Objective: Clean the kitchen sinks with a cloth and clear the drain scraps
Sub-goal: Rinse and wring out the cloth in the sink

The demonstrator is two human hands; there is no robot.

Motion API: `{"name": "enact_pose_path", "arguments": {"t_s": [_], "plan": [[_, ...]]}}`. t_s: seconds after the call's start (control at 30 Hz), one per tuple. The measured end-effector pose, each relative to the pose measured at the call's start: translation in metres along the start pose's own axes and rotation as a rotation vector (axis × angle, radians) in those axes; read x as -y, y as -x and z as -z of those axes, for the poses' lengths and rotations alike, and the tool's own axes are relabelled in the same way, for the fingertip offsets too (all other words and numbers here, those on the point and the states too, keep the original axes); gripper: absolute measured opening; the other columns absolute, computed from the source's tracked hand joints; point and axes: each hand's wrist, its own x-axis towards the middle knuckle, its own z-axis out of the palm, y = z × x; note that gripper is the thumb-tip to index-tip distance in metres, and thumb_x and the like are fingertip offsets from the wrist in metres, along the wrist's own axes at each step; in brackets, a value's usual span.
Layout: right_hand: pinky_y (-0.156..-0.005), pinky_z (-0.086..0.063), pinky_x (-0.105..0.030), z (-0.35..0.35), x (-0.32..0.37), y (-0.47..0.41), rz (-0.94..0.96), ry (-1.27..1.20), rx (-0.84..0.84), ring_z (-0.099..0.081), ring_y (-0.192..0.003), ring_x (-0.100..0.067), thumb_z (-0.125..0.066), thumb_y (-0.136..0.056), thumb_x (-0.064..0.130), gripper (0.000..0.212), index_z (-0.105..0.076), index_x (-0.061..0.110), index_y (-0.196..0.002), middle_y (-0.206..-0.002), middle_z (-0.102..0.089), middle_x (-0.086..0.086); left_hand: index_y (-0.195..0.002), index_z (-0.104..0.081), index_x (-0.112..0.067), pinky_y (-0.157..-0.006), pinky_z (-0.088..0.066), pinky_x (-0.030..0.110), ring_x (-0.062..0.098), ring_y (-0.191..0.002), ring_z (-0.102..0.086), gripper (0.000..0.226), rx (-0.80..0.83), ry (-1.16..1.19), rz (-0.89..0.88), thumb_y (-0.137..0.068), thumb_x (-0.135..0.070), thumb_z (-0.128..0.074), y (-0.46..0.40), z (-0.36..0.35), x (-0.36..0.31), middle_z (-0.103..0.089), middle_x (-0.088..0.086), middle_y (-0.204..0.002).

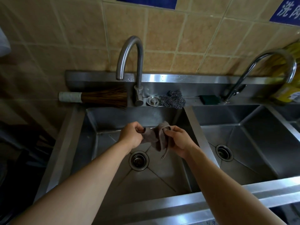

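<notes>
cloth (155, 137) pinched by both hands, left (132, 135), right (178, 142), over steel sink (162, 172); tiled wall (178, 38).

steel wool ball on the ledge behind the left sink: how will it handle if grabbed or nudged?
Probably light and springy: the steel wool looks like a loose, airy tangle of wire, so a grip should compress it. Unlikely to roll far or slip, since its shape is lumpy and rough. It sits beside the drain plug, apparently touching it, so a sideways push may snag or shift the plug.
</notes>
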Motion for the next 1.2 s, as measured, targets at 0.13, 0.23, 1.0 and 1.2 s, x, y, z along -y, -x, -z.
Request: {"name": "enact_pose_path", "arguments": {"t_s": [0.13,0.23,1.0,1.2], "plan": [[-0.065,-0.050,-0.033,0.001,0.001,0.004,0.047,-0.023,-0.048,-0.058,-0.073,-0.023,-0.049,-0.092,0.000,0.015,-0.054,0.010,-0.081,-0.079,-0.060,-0.012,-0.086,-0.050,-0.020,-0.074,-0.055,0.038,0.025,-0.097,-0.056,0.023,0.081,0.083,0.104,-0.087,0.002,-0.059,-0.002,0.011,0.001,-0.055,0.007,-0.104],[-0.069,-0.048,-0.033,0.002,0.003,0.005,0.084,-0.022,-0.001,-0.057,-0.075,-0.025,-0.047,-0.085,-0.009,0.018,-0.055,0.007,-0.084,-0.079,-0.059,-0.013,-0.089,-0.047,-0.023,-0.066,-0.053,0.034,0.025,-0.098,-0.063,0.022,0.096,0.152,0.155,-0.091,-0.002,-0.054,-0.003,0.016,0.003,-0.058,0.008,-0.112],[-0.081,-0.056,-0.045,0.014,0.031,0.022,0.151,0.460,-0.244,-0.064,-0.082,-0.031,-0.044,-0.090,-0.007,0.026,-0.061,0.010,-0.079,-0.087,-0.064,-0.017,-0.115,-0.051,-0.013,-0.084,-0.036,0.037,0.028,-0.110,-0.054,0.021,-0.023,0.549,0.310,-0.095,-0.013,-0.050,-0.008,0.040,0.007,-0.056,0.011,-0.119],[-0.079,-0.058,-0.044,0.020,0.013,0.010,0.103,0.692,-0.384,-0.066,-0.083,-0.035,-0.042,-0.084,-0.008,0.047,-0.064,0.028,-0.064,-0.088,-0.069,-0.014,-0.076,-0.048,-0.018,-0.061,-0.035,0.027,0.017,-0.073,-0.050,0.020,-0.044,0.525,0.123,-0.092,-0.007,-0.051,-0.008,0.043,-0.010,-0.055,0.005,-0.081]]}}
